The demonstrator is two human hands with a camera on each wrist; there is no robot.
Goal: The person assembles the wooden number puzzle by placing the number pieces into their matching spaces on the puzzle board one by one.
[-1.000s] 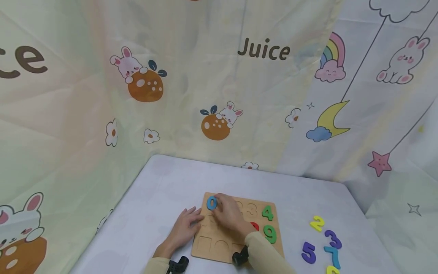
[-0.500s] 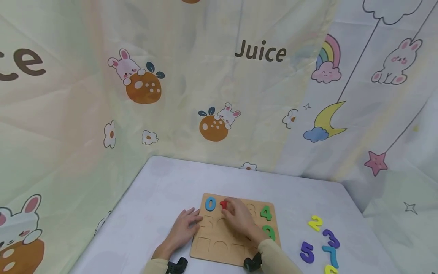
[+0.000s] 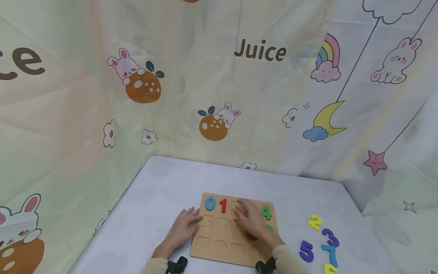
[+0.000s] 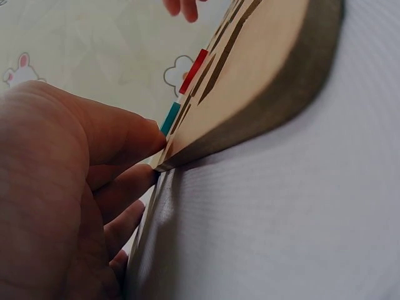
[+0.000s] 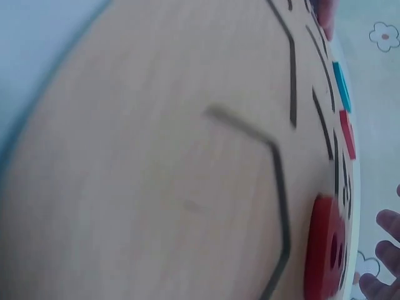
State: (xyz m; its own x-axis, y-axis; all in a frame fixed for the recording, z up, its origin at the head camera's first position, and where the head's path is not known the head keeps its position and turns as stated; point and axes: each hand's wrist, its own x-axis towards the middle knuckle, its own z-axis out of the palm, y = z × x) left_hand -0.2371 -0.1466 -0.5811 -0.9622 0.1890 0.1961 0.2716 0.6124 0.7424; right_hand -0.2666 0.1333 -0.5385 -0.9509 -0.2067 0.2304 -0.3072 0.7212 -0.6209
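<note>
Right hand over the wooden board, just right of the red 1; fingers apart, loosely bent, nothing between them. Left hand has fingers fairly straight and relaxed, tips touching the board's left edge (not curled round anything). Board lies flat on the white table. Blue 0 sits in its far left corner, red 1 beside it, green 4 at far right, green 9 nearer, mostly hidden. Red piece partly covered by the right hand in the head view. Loose on the table, right of board: yellow 2 farthest, purple 3, purple 5, blue 7, yellow piece nearest, cut off. Printed cloth behind.
</note>
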